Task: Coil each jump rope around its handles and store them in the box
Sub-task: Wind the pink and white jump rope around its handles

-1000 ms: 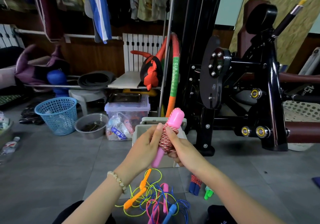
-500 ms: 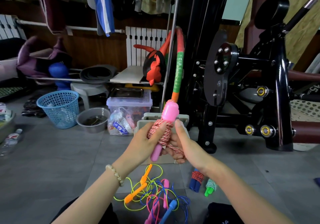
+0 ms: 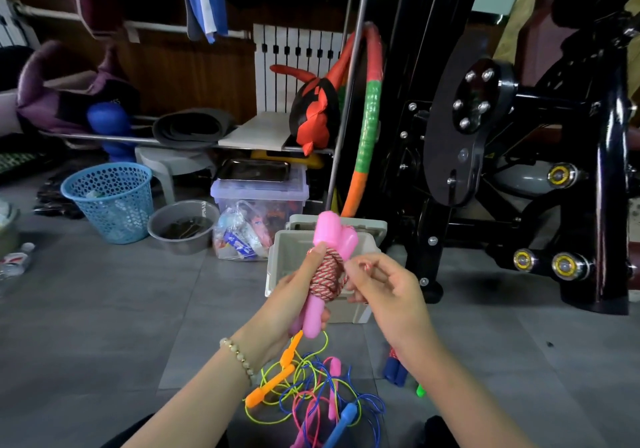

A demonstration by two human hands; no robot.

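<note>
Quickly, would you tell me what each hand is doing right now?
Left hand: grips the pink handles, wrapped in rope.
Right hand: pinches the rope's end.

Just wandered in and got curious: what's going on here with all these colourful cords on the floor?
A person is winding up a pink-handled jump rope. The left hand grips the bundle, its red-and-white cord wrapped round both handles, while the right hand pinches the cord's loose end beside the coil. An open grey box stands on the floor just behind. Below, a tangle of uncoiled ropes waits, and a coiled blue-handled rope lies to its right, outside the box.
</note>
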